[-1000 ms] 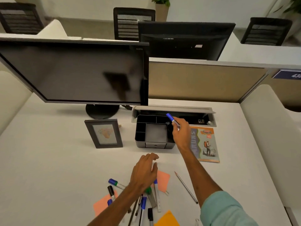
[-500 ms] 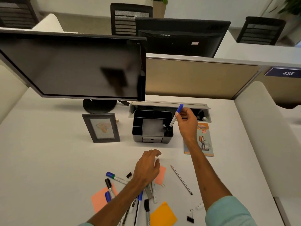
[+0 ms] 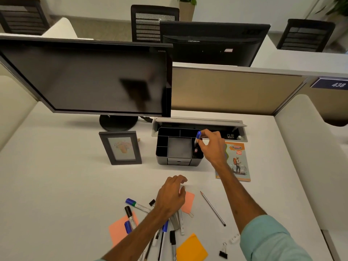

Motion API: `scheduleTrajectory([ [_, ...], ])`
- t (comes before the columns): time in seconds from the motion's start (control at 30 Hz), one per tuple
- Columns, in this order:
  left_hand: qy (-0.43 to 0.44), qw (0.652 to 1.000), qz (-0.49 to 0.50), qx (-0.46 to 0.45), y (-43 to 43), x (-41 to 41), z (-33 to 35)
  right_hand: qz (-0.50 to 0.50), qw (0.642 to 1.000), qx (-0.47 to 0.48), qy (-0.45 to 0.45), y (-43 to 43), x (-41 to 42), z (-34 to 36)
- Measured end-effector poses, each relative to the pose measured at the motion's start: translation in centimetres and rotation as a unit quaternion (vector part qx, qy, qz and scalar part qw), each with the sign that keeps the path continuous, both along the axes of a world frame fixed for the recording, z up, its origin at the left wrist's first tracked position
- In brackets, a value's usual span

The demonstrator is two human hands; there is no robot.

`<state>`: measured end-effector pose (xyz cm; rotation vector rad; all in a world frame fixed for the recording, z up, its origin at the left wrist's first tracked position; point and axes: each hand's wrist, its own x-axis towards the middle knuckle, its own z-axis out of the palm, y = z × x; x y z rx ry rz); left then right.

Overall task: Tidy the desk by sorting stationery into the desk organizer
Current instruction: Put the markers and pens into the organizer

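Blue marker upright, organizer R edge

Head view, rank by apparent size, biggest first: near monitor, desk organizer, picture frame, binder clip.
1. near monitor, by far the largest.
2. desk organizer and picture frame: they look about alike, so no ranking between them.
3. binder clip, smallest, though it is nearest the camera.

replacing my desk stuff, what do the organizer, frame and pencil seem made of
Organizer: probably plastic, matte black, with thin moulded dividers; painted metal cannot be ruled out.
Frame: dark grey with a dull satin look, wood or plastic; no grain shows.
Pencil: likely wood under a smooth grey coat, going by the brownish sharpened tip.
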<state>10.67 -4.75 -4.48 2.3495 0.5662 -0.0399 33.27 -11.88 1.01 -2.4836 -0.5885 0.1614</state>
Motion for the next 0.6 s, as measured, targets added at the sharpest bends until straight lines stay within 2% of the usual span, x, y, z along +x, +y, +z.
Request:
scheduleTrajectory([
  [0.2,0.007,1.0,0.001,-0.007,0.0,0.1,-0.4,-0.01,1.0,-0.011,-0.011,0.5,0.4,-1.7],
  [0.33,0.013,1.0,-0.007,-0.012,0.0,0.2,-0.6,0.005,0.999,-0.005,-0.053,1.2,0.9,-2.2],
  [0.6,0.006,1.0,0.003,-0.006,0.3,0.3,-0.5,-0.012,0.999,0.013,-0.039,0.8,0.8,-2.5],
])
